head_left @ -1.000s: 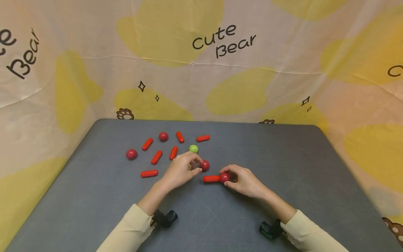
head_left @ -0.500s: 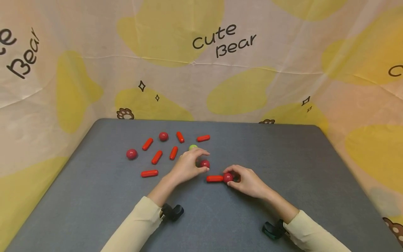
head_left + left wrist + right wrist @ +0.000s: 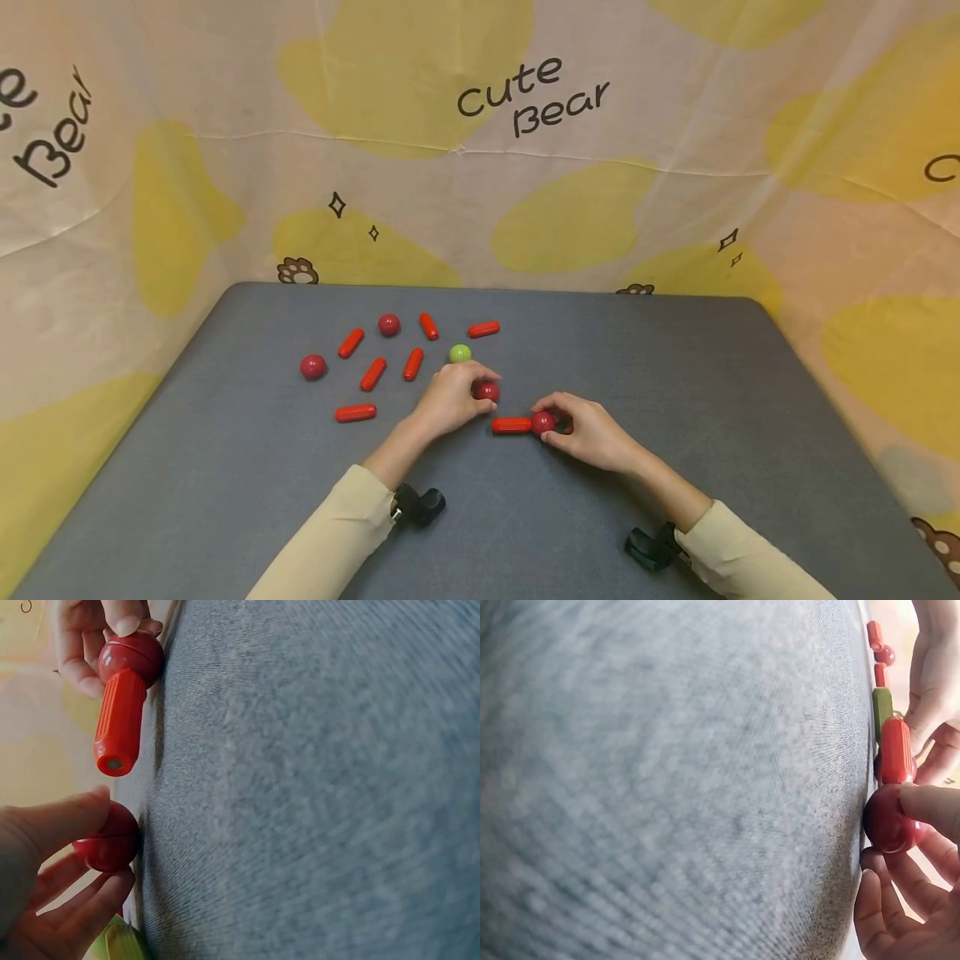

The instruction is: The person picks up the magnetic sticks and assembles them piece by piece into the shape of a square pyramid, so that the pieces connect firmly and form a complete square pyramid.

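In the head view, my right hand (image 3: pixel 588 429) pinches a dark red ball (image 3: pixel 543 423) between thumb and fingers. An orange-red ribbed rod (image 3: pixel 512 426) is joined to that ball and points left; its free end shows a small grey disc (image 3: pixel 114 763) in the left wrist view. My left hand (image 3: pixel 453 396) holds another dark red ball (image 3: pixel 488 392), thumb on one side and fingertips on the other. That second ball sits at the table surface, apart from the rod. Just behind my left hand lies a light green ball (image 3: pixel 460 354).
Several loose red rods (image 3: pixel 373 374) lie across the left and back of the grey table (image 3: pixel 675 375). Two more red balls (image 3: pixel 312 367) rest among them. A green rod (image 3: pixel 883 712) shows in the right wrist view. A patterned cloth (image 3: pixel 420 100) hangs behind the table.
My left hand has moved right and its fingers have come round the second red ball. My right hand has shifted slightly right with its ball and rod, then stayed still.
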A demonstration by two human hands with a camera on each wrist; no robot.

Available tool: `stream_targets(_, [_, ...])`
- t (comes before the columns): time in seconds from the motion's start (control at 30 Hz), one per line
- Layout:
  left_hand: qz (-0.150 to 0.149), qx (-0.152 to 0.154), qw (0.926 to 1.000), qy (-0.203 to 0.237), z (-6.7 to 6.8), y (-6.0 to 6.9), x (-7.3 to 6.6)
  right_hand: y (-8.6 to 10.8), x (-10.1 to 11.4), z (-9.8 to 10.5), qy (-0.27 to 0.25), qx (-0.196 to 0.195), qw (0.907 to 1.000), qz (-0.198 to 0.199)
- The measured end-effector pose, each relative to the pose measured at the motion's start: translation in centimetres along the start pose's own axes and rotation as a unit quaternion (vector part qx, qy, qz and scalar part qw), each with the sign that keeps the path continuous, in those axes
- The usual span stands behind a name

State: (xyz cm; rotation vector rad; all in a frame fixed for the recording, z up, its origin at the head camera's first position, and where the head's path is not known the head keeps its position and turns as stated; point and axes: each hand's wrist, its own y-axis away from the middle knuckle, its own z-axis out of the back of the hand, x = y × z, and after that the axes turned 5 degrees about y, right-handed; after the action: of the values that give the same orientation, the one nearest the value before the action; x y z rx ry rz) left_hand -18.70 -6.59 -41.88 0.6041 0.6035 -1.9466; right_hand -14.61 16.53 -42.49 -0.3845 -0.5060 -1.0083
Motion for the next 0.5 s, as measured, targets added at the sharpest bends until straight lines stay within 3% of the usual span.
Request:
stream_targets(0.27, [-0.004,0.011,0.9999,-0.008,-0.06,0.03,-0.05,0.09,-0.10,-0.04,-0.004,-0.001,1.0000,-0.002])
stream_targets(0.5, [0.001,-0.011,0.9997,-0.024,0.71,0.60,0.04,0.02,-0.22,-0.01,-0.006,-0.004,1.0000,-0.005])
